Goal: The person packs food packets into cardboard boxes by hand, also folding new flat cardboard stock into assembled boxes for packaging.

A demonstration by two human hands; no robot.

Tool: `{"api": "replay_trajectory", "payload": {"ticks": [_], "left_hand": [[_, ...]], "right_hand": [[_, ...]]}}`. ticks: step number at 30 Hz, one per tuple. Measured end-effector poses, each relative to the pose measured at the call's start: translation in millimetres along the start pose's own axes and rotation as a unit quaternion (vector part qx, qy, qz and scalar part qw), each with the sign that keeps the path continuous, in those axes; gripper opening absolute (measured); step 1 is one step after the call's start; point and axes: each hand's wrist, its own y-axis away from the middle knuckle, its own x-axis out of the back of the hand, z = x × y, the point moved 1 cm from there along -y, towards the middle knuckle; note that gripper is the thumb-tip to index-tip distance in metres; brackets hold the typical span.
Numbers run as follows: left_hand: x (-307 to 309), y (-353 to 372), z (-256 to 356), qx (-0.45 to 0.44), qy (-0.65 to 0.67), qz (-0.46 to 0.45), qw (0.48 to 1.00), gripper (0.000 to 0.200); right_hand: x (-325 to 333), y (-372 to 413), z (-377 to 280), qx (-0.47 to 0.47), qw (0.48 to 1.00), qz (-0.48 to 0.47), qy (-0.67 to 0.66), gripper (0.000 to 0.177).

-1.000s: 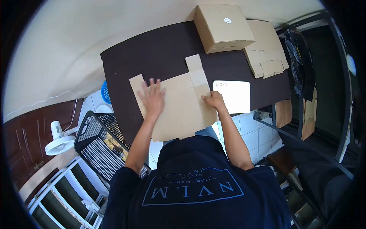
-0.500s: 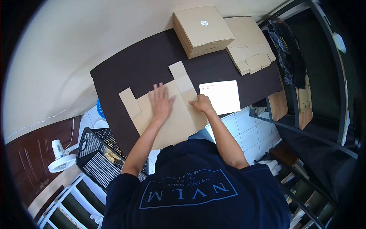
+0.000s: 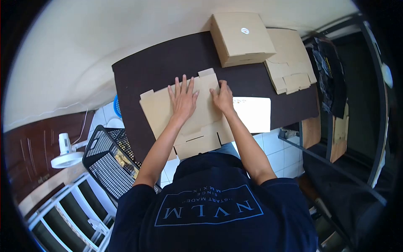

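A flat brown cardboard box blank (image 3: 157, 113) lies on the dark table, its near edge with cut slots close to my body. Small flaps stick out beyond its far edge. My left hand (image 3: 183, 101) rests flat on it with the fingers spread. At the right edge of the blank, my right hand (image 3: 223, 98) has its thumb on top and its fingers around the side, gripping the edge. A white sheet (image 3: 254, 114) with small printed marks lies just right of my right hand.
A closed cardboard box (image 3: 239, 35) with a round sticker stands at the back of the dark table (image 3: 134, 84). Flat cardboard blanks (image 3: 289, 59) lie beside it. A black basket (image 3: 111, 164) and white fan (image 3: 67, 155) are at left; a dark metal rack (image 3: 371, 105) stands right.
The blank's panels have been folded over, so its far flaps show less and slots now show near me. My right hand has moved to the right edge. The view has shifted slightly.
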Motion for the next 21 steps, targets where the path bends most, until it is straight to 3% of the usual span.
{"api": "replay_trajectory", "payload": {"ticks": [3, 6, 10, 21], "left_hand": [[-31.6, -23.7, -19.5, 0.027, -0.065, -0.002, 0.998, 0.059], [-40.7, -35.0, -5.2, 0.038, -0.068, -0.052, 0.996, 0.058], [-60.8, -43.7, 22.5, -0.003, -0.038, -0.031, 0.999, 0.057], [-9.3, 29.5, -105.8, 0.176, -0.150, -0.020, 0.973, 0.056]], "right_hand": [[5.7, -0.3, -19.5, -0.047, 0.998, -0.032, 0.021, 0.058], [-3.1, 6.3, -15.4, -0.011, 0.993, -0.079, 0.081, 0.064], [-14.2, 4.6, -5.3, 0.017, 0.989, -0.069, 0.127, 0.065], [-8.0, -0.1, -16.6, -0.042, 0.987, -0.120, 0.100, 0.066]]}}
